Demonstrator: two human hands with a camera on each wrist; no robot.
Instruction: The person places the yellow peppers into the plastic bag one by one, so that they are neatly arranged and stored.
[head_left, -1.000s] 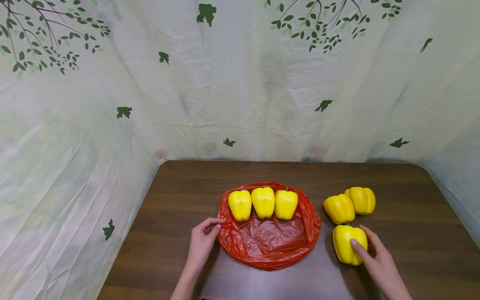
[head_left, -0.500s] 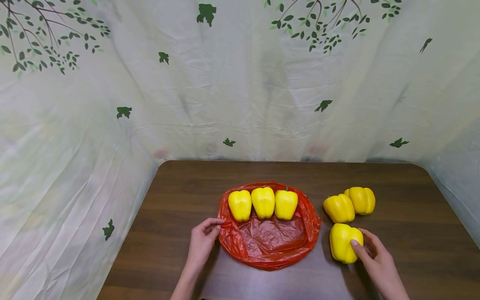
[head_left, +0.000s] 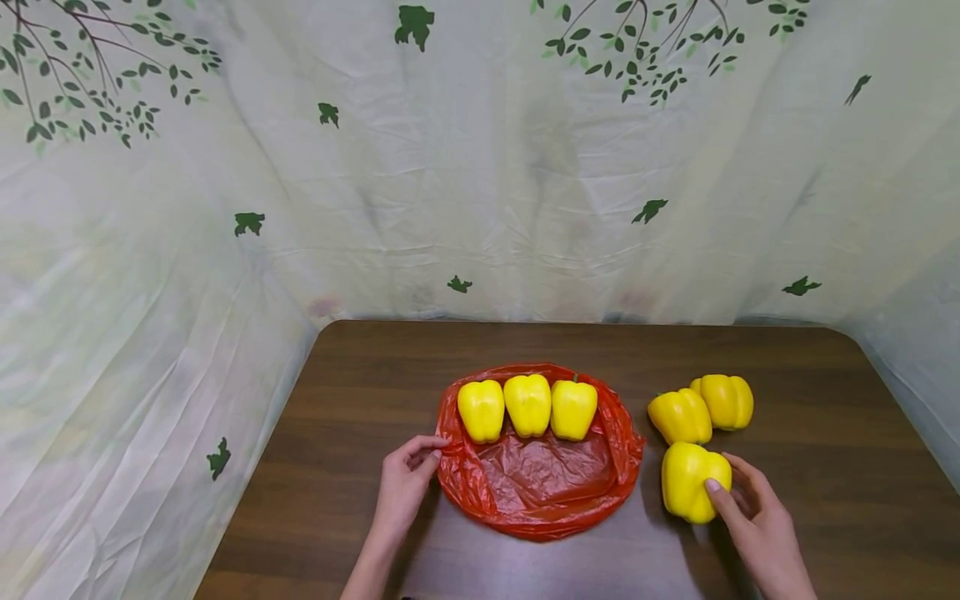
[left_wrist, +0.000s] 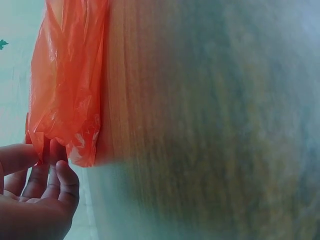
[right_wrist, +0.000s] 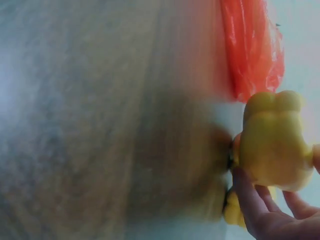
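Observation:
In the head view my left hand point(head_left: 405, 479) pinches the left rim of a red plastic bag point(head_left: 540, 527), spread open on the table. The left wrist view shows the thumb outside the plastic bag point(left_wrist: 70, 95) and fingertips behind it. Three yellow bell peppers point(head_left: 527, 406) stand in a row along the bag's far side. To the right of the bag, my right hand point(head_left: 761, 529) grips another yellow bell pepper point(head_left: 690, 483) by its right side. The right wrist view has this bell pepper point(right_wrist: 275, 142) raised above the table, between thumb and fingers.
Two more yellow bell peppers, a nearer one point(head_left: 680, 417) and a farther one point(head_left: 726, 402), lie together just beyond the right hand. Everything rests on a dark wooden table point(head_left: 375, 367). A pale leaf-printed curtain point(head_left: 487, 208) hangs behind it and along both sides.
My right hand has shifted the gripped bell pepper slightly up and left in the head view, toward the two loose peppers. The left hand and the bag stay as they were.

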